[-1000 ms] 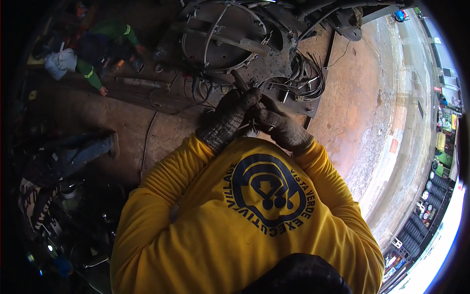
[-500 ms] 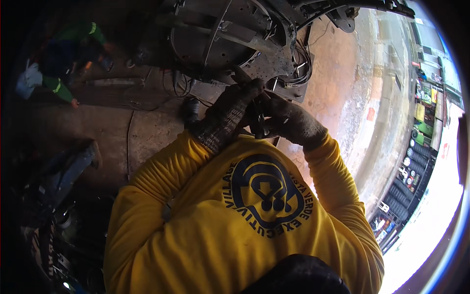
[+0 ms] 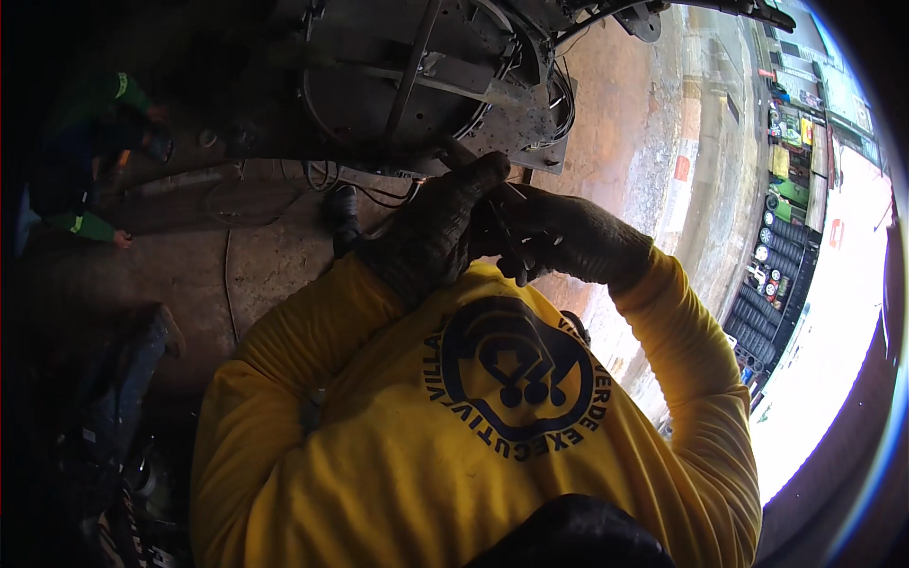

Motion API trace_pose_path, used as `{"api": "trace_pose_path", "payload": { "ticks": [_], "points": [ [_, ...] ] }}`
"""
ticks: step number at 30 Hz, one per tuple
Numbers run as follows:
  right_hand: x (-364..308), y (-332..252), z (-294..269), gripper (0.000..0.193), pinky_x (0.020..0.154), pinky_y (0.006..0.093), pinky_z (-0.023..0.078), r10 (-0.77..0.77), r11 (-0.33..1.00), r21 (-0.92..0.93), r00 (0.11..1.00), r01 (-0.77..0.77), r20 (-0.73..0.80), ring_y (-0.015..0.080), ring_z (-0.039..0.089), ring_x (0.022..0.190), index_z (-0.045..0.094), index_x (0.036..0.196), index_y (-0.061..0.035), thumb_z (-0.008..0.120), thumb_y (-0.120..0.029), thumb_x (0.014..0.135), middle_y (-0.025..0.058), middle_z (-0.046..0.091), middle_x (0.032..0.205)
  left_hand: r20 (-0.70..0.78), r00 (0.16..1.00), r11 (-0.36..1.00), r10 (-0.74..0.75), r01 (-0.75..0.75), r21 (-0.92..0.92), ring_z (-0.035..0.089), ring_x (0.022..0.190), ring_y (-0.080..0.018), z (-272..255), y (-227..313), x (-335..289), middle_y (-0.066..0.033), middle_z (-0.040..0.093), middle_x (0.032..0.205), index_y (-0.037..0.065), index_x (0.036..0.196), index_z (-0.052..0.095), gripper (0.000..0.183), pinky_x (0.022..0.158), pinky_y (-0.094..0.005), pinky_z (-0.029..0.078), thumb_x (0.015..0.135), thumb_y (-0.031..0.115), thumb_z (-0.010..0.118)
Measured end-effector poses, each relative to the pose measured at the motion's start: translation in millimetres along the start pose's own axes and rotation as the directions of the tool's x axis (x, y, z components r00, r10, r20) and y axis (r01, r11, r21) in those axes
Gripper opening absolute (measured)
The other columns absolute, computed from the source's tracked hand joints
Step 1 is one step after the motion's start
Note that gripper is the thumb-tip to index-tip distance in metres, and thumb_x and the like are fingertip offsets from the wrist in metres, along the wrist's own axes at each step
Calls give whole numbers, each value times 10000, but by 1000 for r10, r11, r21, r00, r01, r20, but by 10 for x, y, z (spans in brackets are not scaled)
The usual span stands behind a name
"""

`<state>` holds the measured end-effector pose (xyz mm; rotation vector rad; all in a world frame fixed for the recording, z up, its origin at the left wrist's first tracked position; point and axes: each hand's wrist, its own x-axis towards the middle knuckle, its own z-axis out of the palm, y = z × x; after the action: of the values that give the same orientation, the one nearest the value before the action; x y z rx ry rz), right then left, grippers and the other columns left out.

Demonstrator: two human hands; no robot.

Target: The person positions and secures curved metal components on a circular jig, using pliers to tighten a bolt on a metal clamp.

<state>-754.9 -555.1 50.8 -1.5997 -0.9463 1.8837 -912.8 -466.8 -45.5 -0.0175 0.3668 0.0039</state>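
Note:
Both my hands wear dark, dirty knit gloves and meet in front of my chest. My left hand (image 3: 431, 222) is closed, its thumb lying along the top of a dark, bar-like tool (image 3: 458, 153) whose end juts out beyond the fingers. My right hand (image 3: 573, 234) is closed beside it, fingers curled around slim dark metal parts (image 3: 511, 241) with bright edges. A short thin pale piece (image 3: 516, 191) sticks up between the hands. Shadow and the gloves hide most of what is held, so its exact kind cannot be made out.
Ahead stands a large dark round metal assembly (image 3: 407, 80) with crossing bars. Coiled cables (image 3: 563, 109) hang at its right, and a cable (image 3: 228, 284) runs over the floor. A co-worker in green sleeves (image 3: 93, 225) is at far left. Stacked tyres (image 3: 767, 293) line the right side.
My right hand has turned and shifted slightly right, and the thin pale piece now shows between the hands. The surroundings have slid left in view. The co-worker's arm has moved.

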Motion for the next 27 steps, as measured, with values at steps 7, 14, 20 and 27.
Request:
{"api": "trace_pose_path", "payload": {
  "ticks": [7,14,20,27],
  "points": [
    [92,-132,13,313,698,281,568,529,690,555,847,-464,51,170,679,794,633,1169,0,636,-198,926,100,670,995,-95,995,977,-29,48,208,636,871,-155,-158,48,53,-47,632,881,49,990,624,304,843,-342,515,974,349,580],
    [179,-168,116,296,658,275,557,511,831,286,858,-477,-54,139,671,763,663,1095,9,625,-238,936,61,673,884,-122,992,959,21,14,282,637,947,-172,-195,59,64,-91,649,989,13,1137,589,398,871,-332,497,979,376,548],
    [124,-123,104,231,654,252,543,83,996,18,997,-83,2,119,659,758,644,1088,26,627,-143,932,51,658,854,-25,995,969,-96,99,225,602,1097,-204,-94,168,-22,-140,634,1126,-16,1194,561,444,972,-347,468,996,379,513],
    [168,-159,94,209,651,223,541,478,687,589,875,-426,75,107,639,711,642,1086,6,629,-137,933,50,649,852,117,990,789,81,-135,600,529,1234,-173,-58,139,-223,-98,564,1304,67,1435,421,396,1098,-341,378,1066,203,373]
  ]
}}
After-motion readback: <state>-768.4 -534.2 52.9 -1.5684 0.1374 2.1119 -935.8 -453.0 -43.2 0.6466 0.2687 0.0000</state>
